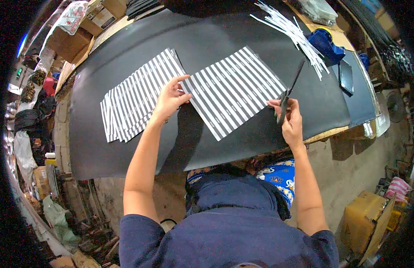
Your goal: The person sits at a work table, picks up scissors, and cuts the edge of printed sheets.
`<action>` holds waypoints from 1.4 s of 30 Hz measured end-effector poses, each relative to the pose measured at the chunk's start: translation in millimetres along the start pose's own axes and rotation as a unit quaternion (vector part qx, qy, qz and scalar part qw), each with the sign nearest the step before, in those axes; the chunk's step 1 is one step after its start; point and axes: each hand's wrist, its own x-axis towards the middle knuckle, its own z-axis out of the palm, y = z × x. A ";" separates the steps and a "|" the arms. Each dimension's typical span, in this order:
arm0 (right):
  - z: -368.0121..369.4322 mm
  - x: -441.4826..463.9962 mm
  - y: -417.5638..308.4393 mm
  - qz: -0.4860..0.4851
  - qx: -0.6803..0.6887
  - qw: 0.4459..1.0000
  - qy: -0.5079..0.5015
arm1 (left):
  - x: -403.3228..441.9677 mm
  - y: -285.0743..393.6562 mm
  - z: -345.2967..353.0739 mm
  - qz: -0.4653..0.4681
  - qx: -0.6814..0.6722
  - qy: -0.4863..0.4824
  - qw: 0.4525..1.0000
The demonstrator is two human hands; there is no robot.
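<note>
A black-and-white striped sheet [237, 93] is held by its left edge between the thumb and fingers of my left hand [172, 97]. My right hand [291, 117] grips a pair of dark scissors [297, 77], blades pointing up and away from me. The fingertips of that same hand are at the sheet's right corner; whether they pinch it I cannot tell. Left of the sheet lies a fanned stack of similar striped sheets [138, 98], partly behind my left hand and wrist.
A black mat [207, 38] covers the table. Thin white strips [292, 31] lie heaped at the back right, near a dark blue bundle [326, 47] and a phone [345, 77]. Cardboard boxes [102, 18] stand at the back left, and another box [361, 219] is on the floor at right.
</note>
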 end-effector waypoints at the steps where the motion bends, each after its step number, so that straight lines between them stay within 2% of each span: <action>1: -1.1 2.4 1.6 0.004 0.008 0.999 0.032 | 1.8 -2.0 2.8 0.003 -0.001 0.000 1.000; 4: -7.6 6.4 12.9 -0.002 0.016 0.998 0.056 | 3.6 -1.0 18.4 0.034 -0.108 0.131 0.985; 6: -8.6 7.2 28.7 -0.041 0.048 0.995 0.071 | 12.4 -28.5 21.3 0.015 -0.152 0.134 0.979; 7: -9.0 6.1 24.7 -0.006 0.026 0.997 0.074 | 15.0 -38.2 22.4 -0.004 -0.198 0.129 0.972; 8: -8.2 5.4 23.2 -0.025 0.024 0.997 0.074 | 9.3 -30.5 25.3 -0.029 -0.176 0.094 0.979; 9: -7.1 4.8 23.2 -0.044 0.023 0.996 0.075 | 4.9 -22.1 36.7 -0.031 -0.196 0.141 0.970; 11: -6.4 2.9 25.7 -0.054 0.023 0.995 0.080 | 11.6 -28.1 38.2 0.050 -0.153 0.140 0.977; 12: -6.4 1.0 23.2 -0.043 0.017 0.996 0.075 | 10.8 -27.0 39.5 0.059 -0.146 0.156 0.975; 15: -4.5 -1.1 25.4 -0.021 0.011 0.997 0.069 | 10.5 -23.9 39.3 0.025 -0.094 0.191 0.977; 16: -3.1 -0.7 25.9 -0.045 0.033 0.997 0.057 | 8.9 -19.9 37.9 0.019 -0.053 0.192 0.980; 17: -2.5 -0.6 26.8 -0.068 0.054 0.995 0.046 | 7.4 -15.8 40.2 -0.008 -0.094 0.192 0.977; 20: -2.5 -2.2 21.4 -0.050 0.022 0.998 0.015 | 7.9 -16.9 51.5 0.021 -0.195 0.161 0.967; 21: -1.2 -2.7 19.1 -0.033 0.002 0.999 -0.003 | 7.7 -23.5 53.1 0.014 -0.169 0.158 0.973; 25: 2.5 -2.6 23.4 -0.056 -0.027 0.998 -0.019 | -11.9 2.4 58.3 -0.077 -0.254 0.027 0.964; 30: 3.6 -2.3 15.5 -0.080 -0.088 0.993 -0.027 | -8.7 -6.9 51.1 -0.117 -0.227 -0.044 0.966; 33: 5.9 -2.9 11.9 -0.063 -0.050 0.997 -0.006 | -1.0 -9.9 45.6 -0.154 -0.183 -0.046 0.970; 35: 3.9 -3.0 14.8 -0.074 -0.050 0.996 0.009 | 5.1 -20.4 45.0 -0.122 -0.105 -0.058 0.985; 36: 2.2 -4.7 22.7 -0.093 -0.025 0.995 0.035 | 9.2 -30.2 46.0 -0.087 -0.068 -0.014 0.994; 37: -3.6 -7.1 24.8 -0.099 -0.085 0.990 0.050 | 10.1 -33.2 47.9 -0.050 -0.032 0.028 0.998; 38: -7.7 -12.1 27.3 -0.078 -0.105 0.987 0.088 | 7.8 -20.6 46.8 -0.058 -0.029 0.055 0.996; 39: -9.1 -17.5 28.3 -0.056 -0.125 0.983 0.124 | 3.7 -7.0 42.2 -0.031 -0.107 0.025 0.994; 41: -3.2 -25.2 2.9 -0.030 -0.074 0.988 0.135 | 7.2 -17.7 34.0 -0.031 -0.126 0.091 0.987; 42: -2.4 -31.7 -9.5 0.014 -0.069 0.991 0.116 | 4.1 -18.7 27.9 -0.043 -0.168 0.074 0.982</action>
